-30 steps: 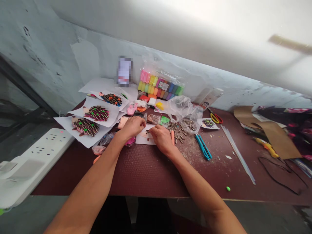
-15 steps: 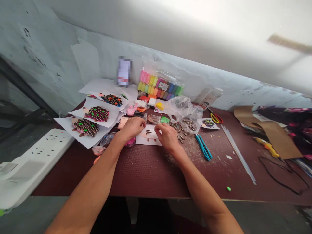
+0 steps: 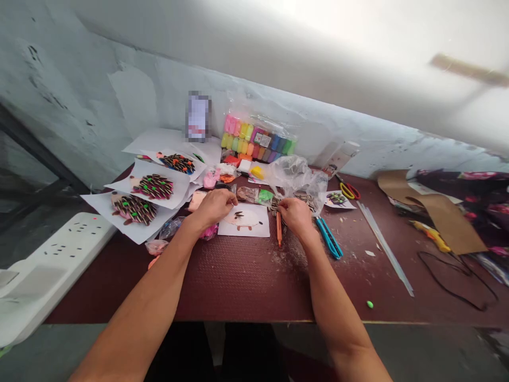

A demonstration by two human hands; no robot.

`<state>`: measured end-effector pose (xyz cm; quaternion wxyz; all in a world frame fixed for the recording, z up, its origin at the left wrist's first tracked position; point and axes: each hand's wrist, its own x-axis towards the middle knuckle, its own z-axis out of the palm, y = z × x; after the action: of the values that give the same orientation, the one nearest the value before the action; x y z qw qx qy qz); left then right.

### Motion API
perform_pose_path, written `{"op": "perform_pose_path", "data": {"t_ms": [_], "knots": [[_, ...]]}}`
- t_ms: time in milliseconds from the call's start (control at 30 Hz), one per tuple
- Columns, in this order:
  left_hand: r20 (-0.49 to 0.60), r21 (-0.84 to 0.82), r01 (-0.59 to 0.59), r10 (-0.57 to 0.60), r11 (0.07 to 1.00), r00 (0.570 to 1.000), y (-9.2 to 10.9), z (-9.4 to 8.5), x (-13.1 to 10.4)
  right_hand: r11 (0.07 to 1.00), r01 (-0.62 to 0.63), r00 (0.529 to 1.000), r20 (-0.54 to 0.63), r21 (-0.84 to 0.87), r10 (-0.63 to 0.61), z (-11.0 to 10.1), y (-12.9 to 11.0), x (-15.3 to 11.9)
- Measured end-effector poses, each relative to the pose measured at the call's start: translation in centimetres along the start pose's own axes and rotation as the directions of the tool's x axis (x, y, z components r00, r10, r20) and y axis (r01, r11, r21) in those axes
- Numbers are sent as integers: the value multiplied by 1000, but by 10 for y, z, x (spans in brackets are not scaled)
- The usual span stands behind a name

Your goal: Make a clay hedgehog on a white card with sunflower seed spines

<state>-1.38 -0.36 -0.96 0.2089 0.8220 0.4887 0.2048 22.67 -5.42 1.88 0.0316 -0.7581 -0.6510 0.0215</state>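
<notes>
paper (image 3: pixel 260 230) lies flat between the two hands on the dark red table (image 3: pixel 238 281), squarely before the person, so its pale animal shape (image 3: pixel 247 218), with a few dark pieces on it, sits within easy reach of both. the left hand (image 3: pixel 218 207) is at the sheet's upper left corner, its fingers bent and drawn close together, perhaps to steady that edge; whether they grip anything or press the paper, i cannot tell. the right hand (image 3: pixel 296 213) is over the striped seeds (image 3: pixel 274 203), fingers curled down among them, as picking out such small things asks for fingertips; whether one is pinched there is hidden. the seeds lie just beside the sheet, which makes for a short reach. an orange marker (image 3: pixel 279 234) lies between sheet and wrist, and the teal cutter (image 3: pixel 329 240) sits farther right, out of the hands' way. seed-covered pictures (image 3: pixel 153 187) overlap at the left, seeds facing up, probably to spare them pressure.
</notes>
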Motion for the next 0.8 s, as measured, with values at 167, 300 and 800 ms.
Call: {"op": "perform_pose_path", "data": {"t_ms": [167, 300, 800], "knots": [[24, -62, -7, 8, 998, 1000, 2, 0, 0, 996, 87, 996, 7, 35, -88, 5, -7, -2], [43, -60, 4, -1, 998, 999, 3, 0, 0, 998, 59, 998, 18, 5, -59, 9, -12, -3], [46, -37, 20, -18, 999, 999, 0, 3, 2, 909, 255, 960, -196, 328, -199, -2, -27, -22]]}}
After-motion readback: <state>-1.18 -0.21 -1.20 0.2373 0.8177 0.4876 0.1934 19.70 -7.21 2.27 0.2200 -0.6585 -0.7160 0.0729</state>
